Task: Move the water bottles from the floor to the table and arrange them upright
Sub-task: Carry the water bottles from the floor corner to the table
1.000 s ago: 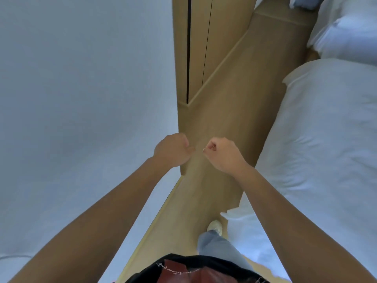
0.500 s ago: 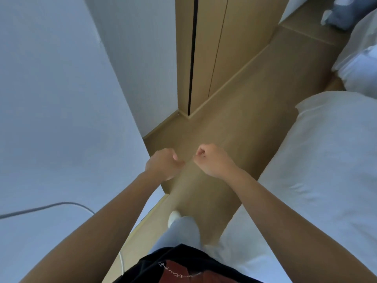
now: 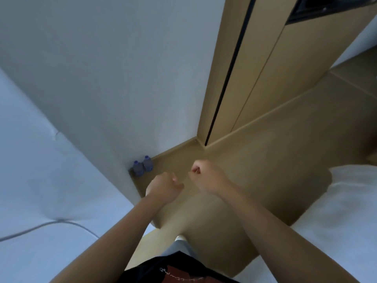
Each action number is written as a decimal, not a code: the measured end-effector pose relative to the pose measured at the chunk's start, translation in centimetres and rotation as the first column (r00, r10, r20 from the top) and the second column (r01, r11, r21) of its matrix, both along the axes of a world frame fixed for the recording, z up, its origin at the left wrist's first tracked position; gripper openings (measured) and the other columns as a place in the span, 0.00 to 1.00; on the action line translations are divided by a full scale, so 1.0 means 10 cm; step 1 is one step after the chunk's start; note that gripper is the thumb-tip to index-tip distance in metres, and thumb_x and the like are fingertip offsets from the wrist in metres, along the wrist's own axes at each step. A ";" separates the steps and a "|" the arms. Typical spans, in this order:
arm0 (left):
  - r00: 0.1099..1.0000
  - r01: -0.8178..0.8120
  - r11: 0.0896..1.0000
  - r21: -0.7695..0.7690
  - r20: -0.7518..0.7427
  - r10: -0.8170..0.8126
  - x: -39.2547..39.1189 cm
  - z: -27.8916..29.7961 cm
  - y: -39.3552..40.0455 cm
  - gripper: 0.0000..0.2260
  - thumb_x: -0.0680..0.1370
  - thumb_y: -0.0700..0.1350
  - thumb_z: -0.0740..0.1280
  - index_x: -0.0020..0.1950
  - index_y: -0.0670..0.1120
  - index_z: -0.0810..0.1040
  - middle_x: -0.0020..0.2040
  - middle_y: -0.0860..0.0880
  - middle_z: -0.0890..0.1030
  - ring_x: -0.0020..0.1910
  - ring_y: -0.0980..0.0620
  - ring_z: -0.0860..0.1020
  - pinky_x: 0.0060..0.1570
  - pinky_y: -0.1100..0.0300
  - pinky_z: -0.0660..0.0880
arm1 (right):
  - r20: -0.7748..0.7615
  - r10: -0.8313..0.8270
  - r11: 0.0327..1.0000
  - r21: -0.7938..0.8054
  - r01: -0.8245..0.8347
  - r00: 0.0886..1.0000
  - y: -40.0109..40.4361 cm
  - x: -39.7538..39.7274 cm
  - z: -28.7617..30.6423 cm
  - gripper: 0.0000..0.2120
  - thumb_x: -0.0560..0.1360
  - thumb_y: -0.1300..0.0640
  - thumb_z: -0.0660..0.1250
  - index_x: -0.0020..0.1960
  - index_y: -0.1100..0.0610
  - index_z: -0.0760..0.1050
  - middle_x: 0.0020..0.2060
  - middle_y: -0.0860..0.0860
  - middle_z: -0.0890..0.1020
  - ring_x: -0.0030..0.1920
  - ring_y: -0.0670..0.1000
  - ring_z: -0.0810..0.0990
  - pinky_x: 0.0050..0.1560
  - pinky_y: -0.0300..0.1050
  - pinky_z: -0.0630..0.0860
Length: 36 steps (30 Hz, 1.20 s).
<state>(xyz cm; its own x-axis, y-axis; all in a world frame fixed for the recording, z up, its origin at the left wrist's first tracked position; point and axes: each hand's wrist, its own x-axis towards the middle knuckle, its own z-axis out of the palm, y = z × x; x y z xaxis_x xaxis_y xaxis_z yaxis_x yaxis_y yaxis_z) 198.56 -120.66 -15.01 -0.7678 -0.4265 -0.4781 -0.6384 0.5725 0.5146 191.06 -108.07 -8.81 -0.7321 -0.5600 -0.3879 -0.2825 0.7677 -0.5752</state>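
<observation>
Two small clear water bottles with blue caps stand upright on the wooden floor in the corner where two white walls meet: one bottle on the left, the other bottle just right of it. My left hand hovers below and right of them, fingers curled into a fist, holding nothing. My right hand is level with it, also curled into an empty fist. No table is in view.
A white wall with a grey cable fills the left. A wooden wardrobe stands at the back right. White bedding borders the narrow floor strip on the right.
The view has swung left and forward along the wall. The corner with the two bottles has come into sight. Both fists stay together in front of me.
</observation>
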 end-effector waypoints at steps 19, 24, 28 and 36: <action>0.933 -0.357 0.930 -0.088 0.017 0.360 -0.89 0.13 -0.78 0.14 0.77 0.47 0.57 0.56 0.43 0.77 0.55 0.41 0.79 0.51 0.43 0.78 0.47 0.57 0.73 | -0.013 0.476 0.879 0.035 -0.476 0.879 -1.23 -1.47 -0.19 0.10 0.75 0.58 0.60 0.49 0.63 0.75 0.41 0.55 0.78 0.43 0.51 0.74 0.46 0.44 0.70; 0.835 -0.548 0.831 -0.093 -0.001 0.550 -1.25 0.13 -1.05 0.15 0.75 0.54 0.61 0.31 0.48 0.67 0.30 0.52 0.71 0.32 0.54 0.71 0.29 0.61 0.64 | 0.003 0.609 0.791 0.068 -0.608 0.793 -1.58 -2.03 -0.21 0.10 0.74 0.57 0.59 0.51 0.62 0.74 0.45 0.55 0.79 0.44 0.51 0.75 0.47 0.46 0.72; 0.768 -0.638 0.762 -0.110 -0.017 0.640 -1.42 0.14 -1.23 0.09 0.74 0.51 0.63 0.37 0.50 0.68 0.35 0.53 0.71 0.39 0.53 0.71 0.35 0.60 0.65 | 0.007 0.673 0.737 0.069 -0.672 0.739 -1.82 -2.30 -0.33 0.10 0.74 0.56 0.59 0.51 0.60 0.74 0.46 0.53 0.78 0.45 0.51 0.75 0.44 0.42 0.68; 0.763 -0.635 0.765 -0.106 0.068 0.643 -1.55 -0.15 -1.64 0.05 0.75 0.46 0.64 0.41 0.48 0.69 0.38 0.51 0.72 0.42 0.51 0.72 0.41 0.60 0.68 | 0.066 0.711 0.697 0.066 -0.714 0.701 -2.30 -2.42 -0.90 0.08 0.72 0.57 0.61 0.48 0.60 0.73 0.43 0.52 0.76 0.42 0.51 0.73 0.42 0.44 0.67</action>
<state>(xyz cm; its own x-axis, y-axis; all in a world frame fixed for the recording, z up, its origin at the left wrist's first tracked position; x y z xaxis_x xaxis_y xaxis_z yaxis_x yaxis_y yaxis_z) 183.10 -137.04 -16.46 -0.2570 -0.8380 -0.4814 -0.9128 0.0468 0.4058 166.85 -131.04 -17.79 -0.1135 -0.8745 -0.4715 -0.7463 0.3884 -0.5406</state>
